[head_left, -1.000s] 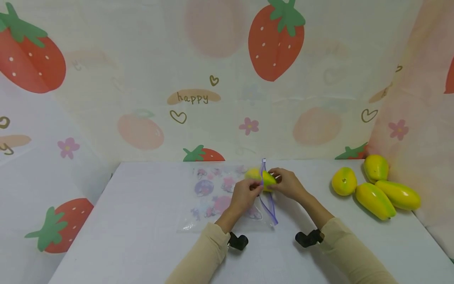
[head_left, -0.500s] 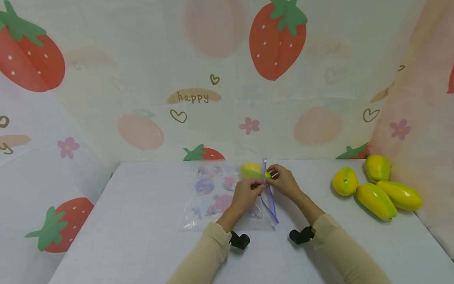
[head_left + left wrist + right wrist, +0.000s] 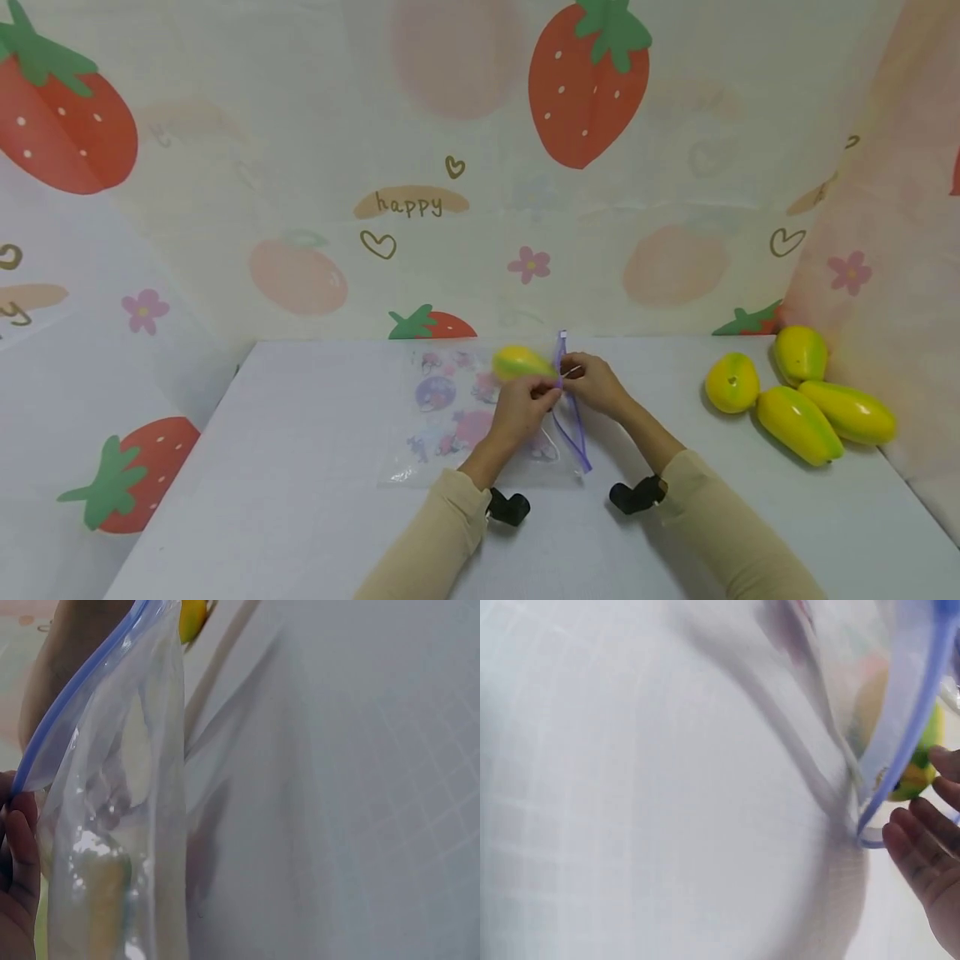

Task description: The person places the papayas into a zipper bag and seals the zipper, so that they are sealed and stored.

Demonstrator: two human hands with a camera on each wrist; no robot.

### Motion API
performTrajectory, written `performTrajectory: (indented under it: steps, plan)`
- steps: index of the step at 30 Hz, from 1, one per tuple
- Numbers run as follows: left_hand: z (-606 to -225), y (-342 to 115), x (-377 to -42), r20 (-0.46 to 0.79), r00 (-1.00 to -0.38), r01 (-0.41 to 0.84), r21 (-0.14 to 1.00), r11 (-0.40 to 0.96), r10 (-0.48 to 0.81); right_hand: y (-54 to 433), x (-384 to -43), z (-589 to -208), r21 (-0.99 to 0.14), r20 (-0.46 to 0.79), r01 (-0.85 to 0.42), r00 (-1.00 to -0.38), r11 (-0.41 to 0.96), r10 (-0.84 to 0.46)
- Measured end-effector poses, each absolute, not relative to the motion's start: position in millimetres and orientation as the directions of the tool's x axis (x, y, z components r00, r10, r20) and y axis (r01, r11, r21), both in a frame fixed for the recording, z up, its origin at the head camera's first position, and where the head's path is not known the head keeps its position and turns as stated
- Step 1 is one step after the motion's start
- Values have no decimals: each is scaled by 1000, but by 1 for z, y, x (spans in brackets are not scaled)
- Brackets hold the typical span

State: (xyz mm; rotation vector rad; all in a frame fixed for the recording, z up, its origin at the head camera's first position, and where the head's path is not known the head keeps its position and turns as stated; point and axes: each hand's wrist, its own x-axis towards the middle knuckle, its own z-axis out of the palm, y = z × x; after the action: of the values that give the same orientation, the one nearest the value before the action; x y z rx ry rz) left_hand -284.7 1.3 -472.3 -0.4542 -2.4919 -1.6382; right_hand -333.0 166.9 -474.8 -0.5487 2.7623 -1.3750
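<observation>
A clear zip bag (image 3: 442,429) with pink and purple prints lies on the table, its purple zip edge (image 3: 577,433) facing right and its mouth parted. Inside it, near the mouth, is a yellow-green papaya (image 3: 519,362), seen through the plastic. My left hand (image 3: 521,412) pinches the zip edge between thumb and fingers; the left wrist view shows those fingers (image 3: 22,855) at the blue-looking strip. My right hand (image 3: 596,385) is at the mouth. In the right wrist view its fingers (image 3: 915,840) extend loosely close to the papaya's green end (image 3: 916,780), not wrapped round it.
Several more papayas (image 3: 798,425) lie grouped on the right of the white table (image 3: 300,500). A strawberry-printed cloth (image 3: 480,275) stands behind the table and along its sides. Black wrist cameras (image 3: 508,507) sit below both hands.
The papaya has moved left, from the bag's mouth to inside the bag. My right hand followed it to the zip edge and no longer holds its end. The left hand keeps its pinch.
</observation>
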Motion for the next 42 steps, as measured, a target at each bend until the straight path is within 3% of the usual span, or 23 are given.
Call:
performTrajectory:
  steps: [13, 42]
  plan:
    - [-478, 6, -279, 264, -955, 295, 896, 332, 137, 198, -318, -458, -716, 198, -319, -946, 621, -258]
    - [-482, 8, -276, 261, -964, 263, 926, 272, 46, 284, -319, -402, -450, 24, -139, -989, 882, -144]
